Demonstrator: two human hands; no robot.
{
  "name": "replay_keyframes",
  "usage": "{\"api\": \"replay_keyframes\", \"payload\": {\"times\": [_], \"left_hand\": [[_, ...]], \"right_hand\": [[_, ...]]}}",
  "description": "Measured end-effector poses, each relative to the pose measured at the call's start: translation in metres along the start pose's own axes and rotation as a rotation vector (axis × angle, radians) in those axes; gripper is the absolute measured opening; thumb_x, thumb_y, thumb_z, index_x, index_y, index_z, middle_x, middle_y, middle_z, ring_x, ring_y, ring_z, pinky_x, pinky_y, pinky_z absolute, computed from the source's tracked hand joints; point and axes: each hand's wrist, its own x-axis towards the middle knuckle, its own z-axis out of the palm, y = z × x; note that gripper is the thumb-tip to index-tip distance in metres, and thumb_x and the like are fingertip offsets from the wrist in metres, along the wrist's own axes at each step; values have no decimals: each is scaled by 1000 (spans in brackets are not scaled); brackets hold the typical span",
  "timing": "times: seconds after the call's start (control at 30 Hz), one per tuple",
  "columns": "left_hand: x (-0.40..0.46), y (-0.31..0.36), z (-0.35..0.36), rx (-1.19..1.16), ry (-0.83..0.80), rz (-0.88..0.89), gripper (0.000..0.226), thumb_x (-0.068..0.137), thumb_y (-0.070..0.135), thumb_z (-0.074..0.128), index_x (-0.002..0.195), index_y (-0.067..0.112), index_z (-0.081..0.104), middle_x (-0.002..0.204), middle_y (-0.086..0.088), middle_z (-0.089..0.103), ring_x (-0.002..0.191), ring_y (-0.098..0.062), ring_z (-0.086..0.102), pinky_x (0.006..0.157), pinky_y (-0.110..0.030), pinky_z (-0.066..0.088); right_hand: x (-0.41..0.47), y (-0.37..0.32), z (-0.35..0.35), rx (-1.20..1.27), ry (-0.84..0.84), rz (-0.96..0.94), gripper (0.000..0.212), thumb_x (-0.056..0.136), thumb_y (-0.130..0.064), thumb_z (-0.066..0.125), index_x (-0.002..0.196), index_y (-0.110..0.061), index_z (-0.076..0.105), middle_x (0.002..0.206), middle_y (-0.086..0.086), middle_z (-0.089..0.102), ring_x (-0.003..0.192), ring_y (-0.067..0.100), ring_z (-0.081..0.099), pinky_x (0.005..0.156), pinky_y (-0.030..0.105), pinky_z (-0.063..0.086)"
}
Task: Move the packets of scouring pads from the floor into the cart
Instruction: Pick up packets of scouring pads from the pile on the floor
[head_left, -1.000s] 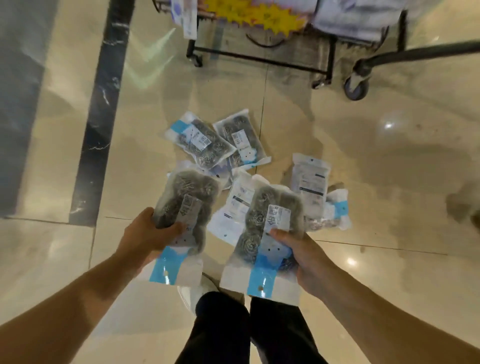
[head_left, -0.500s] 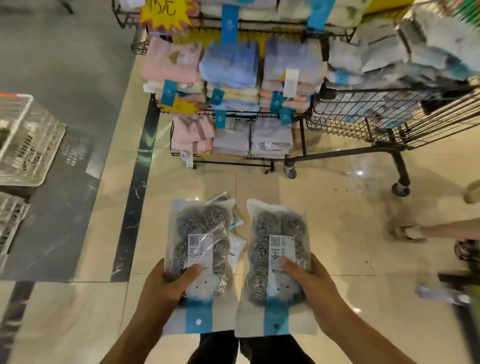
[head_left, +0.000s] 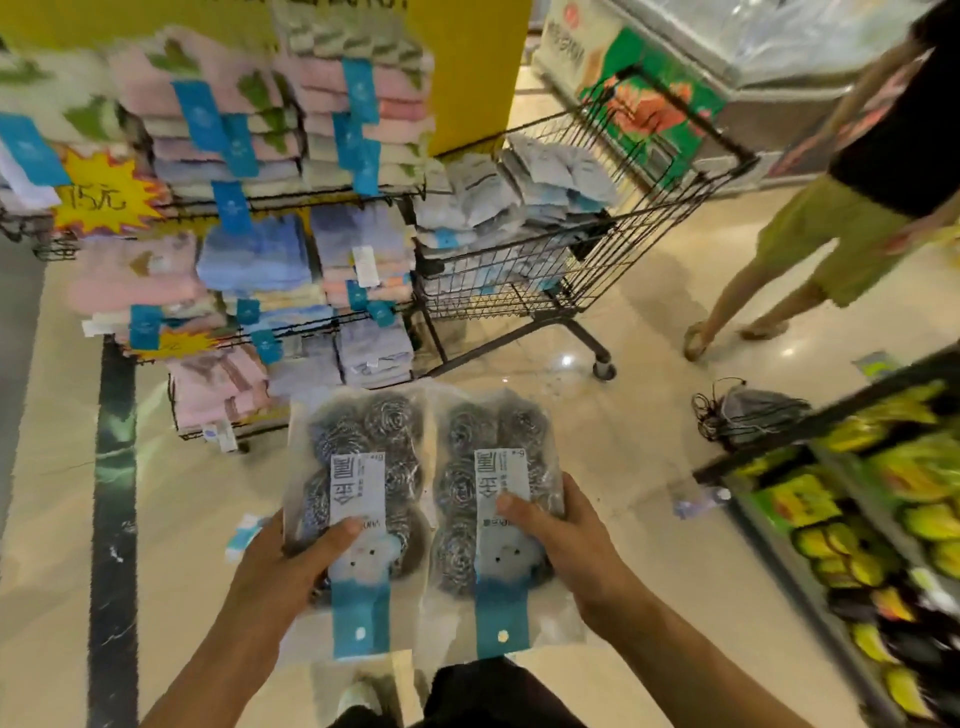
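Standing ahead and to the right, the black wire shopping cart (head_left: 566, 249) is the biggest thing in the way of a clean finish: its basket is already piled high with pale folded packs, so anything dropped on that heap could slide back over the rim onto the glossy beige tile floor (head_left: 649, 415). Next to it, the wire rack of folded pink, blue and lilac towels (head_left: 249, 270) stands just beside the cart's left wall, and a careless swing of the left arm could snag its blue hanging tags. A second person in olive shorts (head_left: 810, 249) stands near the cart's handle end and may step into the path. A dark mesh bag with loose cords (head_left: 748, 415) lies on the floor to the right, a likely trip hazard if the walk drifts that way.

Both packets are off the floor and held side by side, well short of the cart. The left hand (head_left: 280, 566) grips the left clear plastic packet of steel scouring pads (head_left: 358, 499) with the thumb across its white label and fingers underneath; the right hand (head_left: 566, 540) clamps the right clear packet of steel scouring pads (head_left: 498, 499) the same way. Each hold sits low on slick film, so the top-heavy upper half may flop or slip during a toss.
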Motion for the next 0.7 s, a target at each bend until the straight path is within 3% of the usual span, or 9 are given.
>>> {"api": "replay_keyframes", "payload": {"times": [0.1, 0.2, 0.33, 0.43, 0.5, 0.7], "left_hand": [[-2, 10, 0, 29, -107, 3, 40, 88, 13, 80, 126, 20, 69, 99, -1, 83, 77, -17, 80, 49, -20, 56], [-3, 19, 2, 57, -177, 14, 44, 87, 17, 81, 129, 20, 69, 106, -2, 82, 83, -19, 78, 56, -23, 57], [-1, 31, 12, 74, -241, -9, 65, 67, 36, 93, 127, 22, 71, 109, -2, 82, 100, -27, 77, 79, -42, 62], [-1, 40, 29, 102, -283, 4, 85, 50, 49, 99, 125, 21, 72, 112, -2, 81, 105, -28, 77, 97, -57, 59], [1, 42, 45, 102, -300, 20, 84, 47, 47, 99, 122, 20, 73, 110, -3, 82, 104, -28, 77, 97, -56, 58], [10, 50, 109, 105, -342, 33, 73, 52, 37, 98, 119, 18, 74, 105, -5, 82, 100, -28, 78, 92, -47, 60]], "right_hand": [[-29, 1, 1, 46, 92, -25, 51, 82, -28, 87, 126, -23, 63, 110, 0, 82, 99, 24, 80, 93, 57, 62], [-54, 3, 0, 130, 179, -52, 50, 83, -27, 86, 127, -26, 62, 112, -2, 82, 101, 23, 80, 96, 56, 61], [-75, 6, -11, 159, 247, -73, 45, 88, -28, 83, 127, -25, 61, 110, 2, 82, 99, 29, 80, 96, 67, 57], [-84, 7, -27, 192, 276, -86, 45, 89, -29, 81, 129, -26, 58, 111, 1, 82, 99, 27, 80, 95, 60, 60], [-85, 8, -41, 219, 289, -91, 47, 89, -29, 81, 131, -26, 59, 113, 0, 82, 100, 25, 80, 94, 55, 63], [-66, 8, -99, 272, 339, -89, 46, 88, -28, 82, 130, -24, 62, 114, 2, 81, 102, 26, 80, 97, 55, 62]]}}
